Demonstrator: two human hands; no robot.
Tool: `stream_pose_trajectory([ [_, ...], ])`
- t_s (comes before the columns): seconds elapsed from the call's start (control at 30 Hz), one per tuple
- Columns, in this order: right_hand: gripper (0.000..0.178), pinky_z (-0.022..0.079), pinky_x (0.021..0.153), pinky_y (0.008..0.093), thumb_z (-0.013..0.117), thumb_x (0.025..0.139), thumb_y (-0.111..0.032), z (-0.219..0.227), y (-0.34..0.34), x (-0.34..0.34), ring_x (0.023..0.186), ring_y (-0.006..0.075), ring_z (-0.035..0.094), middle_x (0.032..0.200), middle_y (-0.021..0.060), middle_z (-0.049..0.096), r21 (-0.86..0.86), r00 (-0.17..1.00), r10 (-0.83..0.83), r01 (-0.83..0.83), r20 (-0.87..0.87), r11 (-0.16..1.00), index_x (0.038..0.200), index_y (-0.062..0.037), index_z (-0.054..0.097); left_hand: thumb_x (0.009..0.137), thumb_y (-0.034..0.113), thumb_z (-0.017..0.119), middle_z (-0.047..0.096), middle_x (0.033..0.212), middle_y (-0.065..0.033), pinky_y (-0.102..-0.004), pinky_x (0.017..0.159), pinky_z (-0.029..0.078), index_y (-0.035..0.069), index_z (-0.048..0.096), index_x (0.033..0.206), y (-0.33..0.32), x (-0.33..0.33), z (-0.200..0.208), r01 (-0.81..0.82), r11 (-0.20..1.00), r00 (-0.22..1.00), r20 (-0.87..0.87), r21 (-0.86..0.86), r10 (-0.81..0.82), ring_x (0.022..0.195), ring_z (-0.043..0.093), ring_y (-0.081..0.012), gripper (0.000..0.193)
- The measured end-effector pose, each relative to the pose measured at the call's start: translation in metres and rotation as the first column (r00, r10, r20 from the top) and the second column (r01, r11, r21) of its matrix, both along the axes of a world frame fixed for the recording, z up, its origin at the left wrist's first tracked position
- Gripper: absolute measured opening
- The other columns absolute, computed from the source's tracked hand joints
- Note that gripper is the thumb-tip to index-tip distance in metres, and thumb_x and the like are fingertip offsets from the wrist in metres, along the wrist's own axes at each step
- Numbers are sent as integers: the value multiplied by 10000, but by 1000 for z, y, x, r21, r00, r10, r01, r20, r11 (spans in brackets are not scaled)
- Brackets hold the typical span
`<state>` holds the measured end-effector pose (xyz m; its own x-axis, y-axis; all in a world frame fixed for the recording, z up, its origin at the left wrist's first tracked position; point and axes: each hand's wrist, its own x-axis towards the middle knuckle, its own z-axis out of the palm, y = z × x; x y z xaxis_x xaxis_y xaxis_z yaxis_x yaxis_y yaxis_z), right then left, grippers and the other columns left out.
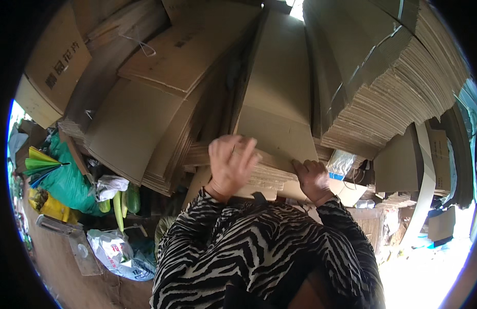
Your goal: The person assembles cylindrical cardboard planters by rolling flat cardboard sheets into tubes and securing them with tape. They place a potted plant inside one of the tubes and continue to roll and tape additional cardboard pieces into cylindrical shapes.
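Straight ahead lies a flat brown cardboard sheet [277,131], creased across its width, on top of a stack of cardboard [269,177]. My left hand [230,162] is at the sheet's near left corner, its fingers stretched and apart, slightly smeared by motion. I cannot tell whether it touches the cardboard. At the near right corner, my right hand [314,177] has its fingers curled over the sheet's edge. The underside of that grip is hidden. Both forearms are in zebra-striped sleeves.
A tall bundle of flat cardboard [382,103] tied with string rises at the right. More cardboard sheets [140,121] lean at the left. Below them are a green bag [73,180], long green vegetables [119,208] and a white plastic bag [115,252] near the brown floor [48,255].
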<state>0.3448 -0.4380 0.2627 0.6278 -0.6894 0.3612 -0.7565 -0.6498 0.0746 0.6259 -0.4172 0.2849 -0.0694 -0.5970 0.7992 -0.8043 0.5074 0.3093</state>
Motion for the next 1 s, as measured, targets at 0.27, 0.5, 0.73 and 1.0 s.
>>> stream_pose_trajectory([
  [0.27,390,461,841,448,711,826,-254,41,13,7,922,301,570,964,87,561,-168,1000,-20,21,9,986,1156,-57,646,912,388,607,586,1014,-101,-401,821,546,81,597,930,-21,-27,-8,249,902,834,396,352,-385,960,623,-298,307],
  [0.5,424,520,698,459,763,778,-439,19,-8,-7,779,350,638,814,127,635,321,983,-179,181,-34,930,907,-85,569,914,463,605,638,959,-123,-417,669,562,40,592,1012,-38,-43,-10,140,976,675,706,164,-216,890,670,-304,435],
  [0.73,323,521,730,447,705,827,-344,34,-23,2,869,331,626,900,103,625,-185,996,70,-59,57,981,1003,-79,648,900,466,621,649,947,-117,-440,749,536,106,647,1028,-60,-27,9,219,743,792,330,632,-514,872,673,-301,383],
  [1.0,442,504,753,460,703,808,-435,37,-28,18,815,327,621,863,106,609,-135,1000,-9,7,-19,991,1046,-72,622,755,550,735,629,1100,-166,-435,837,510,43,615,1073,-78,-33,9,-26,764,746,522,644,-415,1026,641,-306,611],
])
